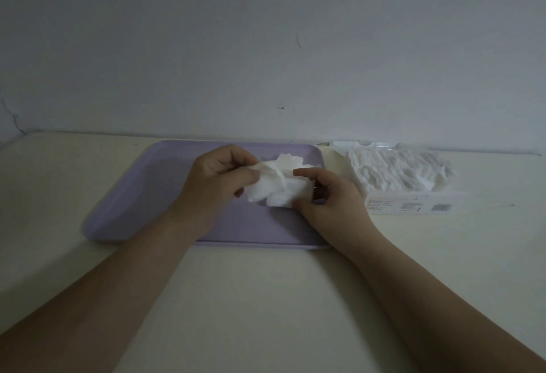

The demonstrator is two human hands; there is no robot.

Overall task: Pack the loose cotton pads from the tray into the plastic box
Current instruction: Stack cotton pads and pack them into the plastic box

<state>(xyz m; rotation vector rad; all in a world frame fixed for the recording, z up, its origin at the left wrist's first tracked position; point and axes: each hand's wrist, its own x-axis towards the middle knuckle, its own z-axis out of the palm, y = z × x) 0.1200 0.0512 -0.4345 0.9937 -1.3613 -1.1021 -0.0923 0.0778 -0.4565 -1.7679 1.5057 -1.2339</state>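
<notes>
A bunch of white cotton pads [279, 186] sits between both hands, just above the right half of the lilac tray [141, 195]. My left hand [218, 174] grips the bunch from the left, thumb and fingers curled round it. From the right, my right hand [328, 195] holds the same bunch, index finger on top and thumb below. The clear plastic box [413, 201] stands to the right of the tray, its top open and heaped with white pads [396, 168].
The tray and box stand on a cream table [266, 298] close to a pale wall [266, 47]. A printed label [410, 205] covers the box's front. The tray's left half shows bare lilac surface.
</notes>
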